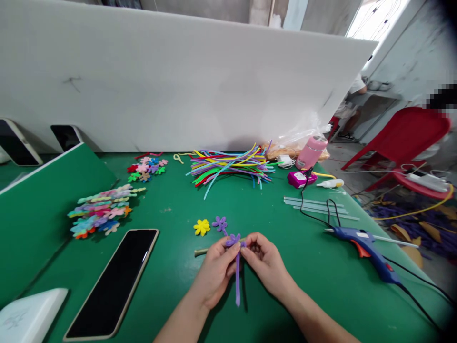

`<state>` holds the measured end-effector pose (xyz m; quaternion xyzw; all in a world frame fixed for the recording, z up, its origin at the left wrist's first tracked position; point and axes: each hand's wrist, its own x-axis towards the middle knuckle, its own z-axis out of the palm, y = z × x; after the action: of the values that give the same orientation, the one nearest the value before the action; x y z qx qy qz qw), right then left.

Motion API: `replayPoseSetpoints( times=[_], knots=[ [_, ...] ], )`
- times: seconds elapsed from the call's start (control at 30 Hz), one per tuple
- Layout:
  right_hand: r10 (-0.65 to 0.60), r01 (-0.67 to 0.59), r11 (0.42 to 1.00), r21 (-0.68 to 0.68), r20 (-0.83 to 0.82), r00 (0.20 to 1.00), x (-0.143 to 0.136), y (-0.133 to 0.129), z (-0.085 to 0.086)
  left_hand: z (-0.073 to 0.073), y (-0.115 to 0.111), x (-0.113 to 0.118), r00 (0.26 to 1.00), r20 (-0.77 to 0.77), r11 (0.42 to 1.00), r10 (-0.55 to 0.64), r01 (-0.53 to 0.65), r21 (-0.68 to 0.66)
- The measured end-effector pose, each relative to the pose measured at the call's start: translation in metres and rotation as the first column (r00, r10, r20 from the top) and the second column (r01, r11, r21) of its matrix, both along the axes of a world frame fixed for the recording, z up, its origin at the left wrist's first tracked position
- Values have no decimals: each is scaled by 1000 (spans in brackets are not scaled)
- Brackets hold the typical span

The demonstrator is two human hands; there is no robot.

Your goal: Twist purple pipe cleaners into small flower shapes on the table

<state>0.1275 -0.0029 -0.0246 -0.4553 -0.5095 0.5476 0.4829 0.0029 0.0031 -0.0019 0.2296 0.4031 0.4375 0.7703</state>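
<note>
My left hand (217, 271) is closed on a purple pipe cleaner (238, 281), partly bent into petals between my fingers, its straight tail hanging down toward me. My right hand (266, 262) pinches the same pipe cleaner from the other side, fingertips close to my left ones. A thin olive-brown stick (200, 252) runs behind my left fingers; its middle is hidden. Just beyond my hands lie a yellow pipe cleaner flower (202, 227) and a purple flower (219, 223), whose stem reaches toward my fingers.
Loose pipe cleaners (232, 166) lie at the back. Finished flowers (103, 209) are piled left, beyond a phone (112, 286). On the right are a blue glue gun (367, 252), glue sticks (321, 207) and a pink bottle (312, 152). A person (352, 102) sits behind the white board.
</note>
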Motion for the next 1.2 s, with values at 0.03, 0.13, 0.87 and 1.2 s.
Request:
replayPoseSetpoints(
  times=[0.03,0.13,0.87,1.2],
  knots=[
    [1,-1,1000,8,22,1000,1,1,0,0,0,0,1000,2,1000,-9,9,-7],
    [11,-18,998,61,107,994,4,2,2,1,1,-2,1000,-19,1000,-17,17,-11],
    [-109,-43,939,341,414,904,13,2,6,-2,7,-11,999,-16,999,-35,36,21],
    [-128,-61,915,398,431,893,15,3,5,1,5,-11,959,-278,975,-55,112,192]
  ],
)
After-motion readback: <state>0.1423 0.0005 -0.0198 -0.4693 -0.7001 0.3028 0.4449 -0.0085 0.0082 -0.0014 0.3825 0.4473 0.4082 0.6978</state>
